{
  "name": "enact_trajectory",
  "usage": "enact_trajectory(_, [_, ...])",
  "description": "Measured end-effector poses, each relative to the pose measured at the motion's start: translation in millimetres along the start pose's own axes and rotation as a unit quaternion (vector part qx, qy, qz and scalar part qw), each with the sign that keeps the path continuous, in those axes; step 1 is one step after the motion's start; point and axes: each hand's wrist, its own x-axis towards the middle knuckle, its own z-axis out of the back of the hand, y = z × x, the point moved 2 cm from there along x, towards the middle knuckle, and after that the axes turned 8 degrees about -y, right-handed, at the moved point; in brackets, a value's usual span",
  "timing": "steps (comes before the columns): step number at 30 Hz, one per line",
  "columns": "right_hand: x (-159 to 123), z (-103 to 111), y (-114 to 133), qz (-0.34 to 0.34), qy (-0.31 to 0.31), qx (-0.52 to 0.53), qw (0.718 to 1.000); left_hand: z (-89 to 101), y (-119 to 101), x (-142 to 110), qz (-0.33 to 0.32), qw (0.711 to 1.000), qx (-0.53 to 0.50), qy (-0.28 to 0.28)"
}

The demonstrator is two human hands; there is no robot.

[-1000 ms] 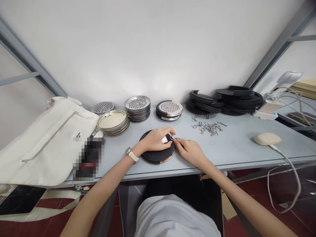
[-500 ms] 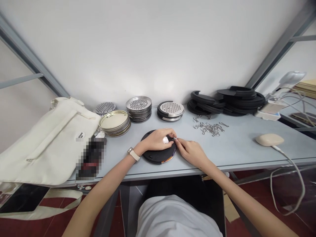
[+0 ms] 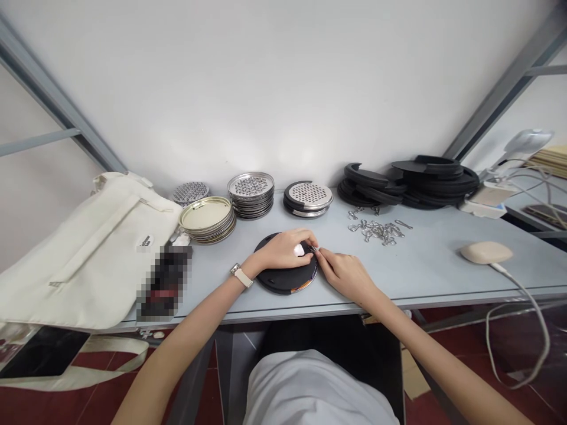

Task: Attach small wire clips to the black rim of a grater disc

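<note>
A black round grater holder lies flat near the table's front edge, with a coloured, shiny strip showing at its right rim. Over it rests my left hand, wearing a watch, its thumb and forefinger closed at a small metal wire clip. My right hand pinches the same clip from the right, by the holder's edge. A small white patch shows beneath my left fingers; what it is I cannot make out. Loose wire clips lie in a heap behind my right hand.
Along the wall stand stacked grater discs, gold-coloured lids, assembled graters and black holders. A cream bag covers the left end. On the right are a beige mouse-shaped device with a cable and a power strip.
Both hands stay at the clip on the holder's right side with barely any movement. The whole view has shifted slightly.
</note>
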Motion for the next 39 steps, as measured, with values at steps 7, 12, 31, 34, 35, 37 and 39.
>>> enact_trajectory(7, [0.5,0.7,-0.2,0.004,0.003,0.000,1.000,0.7,-0.6,0.1,0.009,1.000,0.003,-0.003])
enact_trajectory(12, [0.0,0.3,-0.5,0.004,0.004,0.000,1.000,0.5,-0.4,0.5,0.021,1.000,0.019,0.005])
enact_trajectory(31, [-0.6,0.0,0.0,0.011,-0.001,0.004,1.000,2.2,-0.8,1.7,0.008,0.999,-0.041,0.001])
enact_trajectory(34, [-0.4,-0.3,-1.0,0.011,-0.002,0.006,1.000,2.5,-1.0,2.0,0.014,0.999,-0.044,0.001])
enact_trajectory(35, [-0.3,-0.3,-1.3,0.012,-0.003,0.008,1.000,2.6,-1.0,2.1,0.018,0.999,-0.044,0.002])
enact_trajectory(37, [-0.3,0.1,-1.6,0.012,-0.002,0.017,1.000,2.7,-1.1,2.3,0.023,0.999,-0.043,0.002])
enact_trajectory(39, [-0.4,0.8,-1.7,0.009,-0.001,0.027,1.000,2.9,-1.3,2.3,0.022,0.999,-0.041,0.003])
